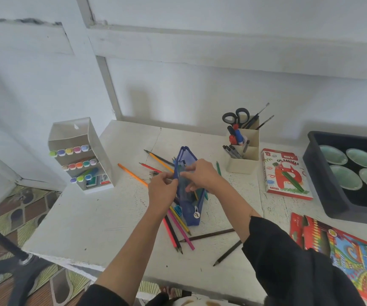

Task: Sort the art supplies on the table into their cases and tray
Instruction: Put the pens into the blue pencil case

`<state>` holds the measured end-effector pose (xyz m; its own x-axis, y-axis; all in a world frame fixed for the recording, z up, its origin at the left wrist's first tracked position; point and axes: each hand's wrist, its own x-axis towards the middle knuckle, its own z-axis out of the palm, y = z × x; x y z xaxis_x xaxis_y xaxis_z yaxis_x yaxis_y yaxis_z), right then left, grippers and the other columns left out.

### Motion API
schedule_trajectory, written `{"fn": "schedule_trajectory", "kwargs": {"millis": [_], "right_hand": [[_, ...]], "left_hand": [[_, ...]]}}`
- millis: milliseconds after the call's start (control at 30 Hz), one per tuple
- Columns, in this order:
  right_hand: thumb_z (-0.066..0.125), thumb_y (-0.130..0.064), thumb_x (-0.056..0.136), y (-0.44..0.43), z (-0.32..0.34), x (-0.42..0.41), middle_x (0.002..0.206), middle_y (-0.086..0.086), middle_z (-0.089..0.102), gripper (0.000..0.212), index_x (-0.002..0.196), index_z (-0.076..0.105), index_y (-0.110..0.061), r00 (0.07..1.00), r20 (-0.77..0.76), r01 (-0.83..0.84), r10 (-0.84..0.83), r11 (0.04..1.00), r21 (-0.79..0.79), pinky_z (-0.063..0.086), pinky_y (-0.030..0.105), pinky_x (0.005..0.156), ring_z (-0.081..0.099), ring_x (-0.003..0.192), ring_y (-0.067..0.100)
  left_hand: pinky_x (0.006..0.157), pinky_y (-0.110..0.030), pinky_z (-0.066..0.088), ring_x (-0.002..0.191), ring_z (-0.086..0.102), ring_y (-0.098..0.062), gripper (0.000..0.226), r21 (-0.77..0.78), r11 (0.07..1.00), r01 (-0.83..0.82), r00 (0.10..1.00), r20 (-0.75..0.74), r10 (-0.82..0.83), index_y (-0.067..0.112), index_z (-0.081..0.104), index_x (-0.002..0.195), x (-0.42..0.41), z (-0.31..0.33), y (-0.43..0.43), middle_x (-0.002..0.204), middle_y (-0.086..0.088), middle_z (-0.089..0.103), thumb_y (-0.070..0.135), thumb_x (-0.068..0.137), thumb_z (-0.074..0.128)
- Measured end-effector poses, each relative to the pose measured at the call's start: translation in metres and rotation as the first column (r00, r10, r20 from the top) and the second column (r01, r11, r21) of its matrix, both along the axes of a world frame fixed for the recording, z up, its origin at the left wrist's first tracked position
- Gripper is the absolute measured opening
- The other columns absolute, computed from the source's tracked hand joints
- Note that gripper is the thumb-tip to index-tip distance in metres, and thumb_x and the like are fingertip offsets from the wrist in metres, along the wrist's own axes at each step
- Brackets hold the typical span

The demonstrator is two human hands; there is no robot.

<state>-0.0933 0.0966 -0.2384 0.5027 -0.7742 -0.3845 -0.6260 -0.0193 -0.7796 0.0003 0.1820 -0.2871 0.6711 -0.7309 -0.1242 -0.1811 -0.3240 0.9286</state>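
Head view: a blue pencil case (190, 209) stands unzipped at the middle of the bench (85, 221), with coloured pencils (181, 230) scattered around and under it. The left hand (162, 188) has its grip pinched on the case's left rim. The right hand (201, 175) grasps the opposite rim, fingers curled over the opening.

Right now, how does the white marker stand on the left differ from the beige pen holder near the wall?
The white marker stand is taller and keeps pastel-capped markers in sloping rows; the beige pen holder keeps scissors, brushes and pens upright. The marker stand sits at the left edge of the table, the pen holder beside the oil pastels box. Both stand on it, untouched.
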Motion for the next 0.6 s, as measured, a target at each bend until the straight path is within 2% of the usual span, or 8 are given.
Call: {"fn": "schedule_trajectory", "kwargs": {"millis": [133, 233, 333, 467, 533, 600], "right_hand": [[0.053, -0.010, 0.095, -0.014, -0.002, -0.015, 0.078, 0.013, 0.068, 0.024, 0.112, 0.063, 0.002, 0.943, 0.270, 0.228, -0.195, 0.969, -0.095, 0.043, 0.016, 0.039, 0.058, 0.038, 0.011], [0.049, -0.006, 0.095, -0.024, -0.010, -0.031, 0.072, 0.012, 0.065, 0.020, 0.103, 0.065, 0.003, 0.907, 0.324, 0.325, -0.271, 0.937, -0.126, 0.037, 0.015, 0.036, 0.053, 0.034, 0.008], [0.050, -0.006, 0.093, -0.028, -0.030, -0.044, 0.070, 0.010, 0.062, 0.016, 0.099, 0.064, -0.001, 0.908, 0.242, 0.394, -0.341, 0.892, -0.221, 0.037, 0.013, 0.035, 0.052, 0.033, 0.004], [0.059, -0.012, 0.090, -0.023, -0.062, -0.047, 0.084, 0.016, 0.068, 0.012, 0.095, 0.064, -0.002, 0.964, 0.027, 0.262, -0.265, 0.922, -0.284, 0.043, 0.011, 0.041, 0.054, 0.035, 0.000], [0.067, -0.022, 0.085, -0.018, -0.074, -0.044, 0.083, 0.015, 0.069, 0.021, 0.094, 0.065, -0.003, 0.977, -0.062, 0.179, -0.206, 0.938, -0.297, 0.053, 0.022, 0.056, 0.062, 0.051, 0.009], [0.073, -0.028, 0.080, -0.015, -0.081, -0.040, 0.087, 0.013, 0.068, 0.029, 0.096, 0.066, -0.005, 0.977, -0.138, 0.117, -0.163, 0.949, -0.294, 0.051, 0.028, 0.065, 0.064, 0.070, 0.021]], "left_hand": [[0.059, -0.028, 0.052, 0.064, 0.063, -0.016, 0.011, -0.001, 1.000, -0.022, 0.999, -0.026, 0.022, 0.016, 0.068, 0.088, 0.002, 0.000, -0.001, 0.074, -0.006, 0.068, 0.010, 0.085, 0.059], [0.063, -0.031, 0.053, 0.069, 0.064, -0.017, 0.011, 0.005, 0.997, -0.071, 0.997, -0.037, 0.071, 0.015, 0.067, 0.086, 0.004, -0.002, -0.002, 0.076, -0.005, 0.068, 0.010, 0.084, 0.057], [0.061, -0.029, 0.049, 0.067, 0.059, -0.016, 0.010, 0.019, 0.994, -0.110, 0.993, -0.031, 0.111, 0.012, 0.064, 0.086, 0.003, -0.002, -0.002, 0.075, -0.003, 0.064, 0.010, 0.086, 0.055], [0.055, -0.025, 0.039, 0.065, 0.052, -0.013, 0.008, 0.051, 0.993, -0.106, 0.994, -0.019, 0.107, 0.011, 0.060, 0.088, 0.003, -0.001, -0.004, 0.077, -0.002, 0.059, 0.011, 0.088, 0.052], [0.054, -0.024, 0.037, 0.064, 0.051, -0.012, 0.008, 0.061, 0.993, -0.098, 0.995, -0.010, 0.099, 0.011, 0.060, 0.090, 0.003, -0.001, -0.005, 0.079, -0.003, 0.059, 0.012, 0.088, 0.053], [0.054, -0.025, 0.037, 0.064, 0.052, -0.011, 0.007, 0.065, 0.993, -0.099, 0.995, -0.003, 0.099, 0.012, 0.060, 0.090, 0.003, -0.001, -0.006, 0.080, -0.003, 0.059, 0.013, 0.087, 0.053]]}}
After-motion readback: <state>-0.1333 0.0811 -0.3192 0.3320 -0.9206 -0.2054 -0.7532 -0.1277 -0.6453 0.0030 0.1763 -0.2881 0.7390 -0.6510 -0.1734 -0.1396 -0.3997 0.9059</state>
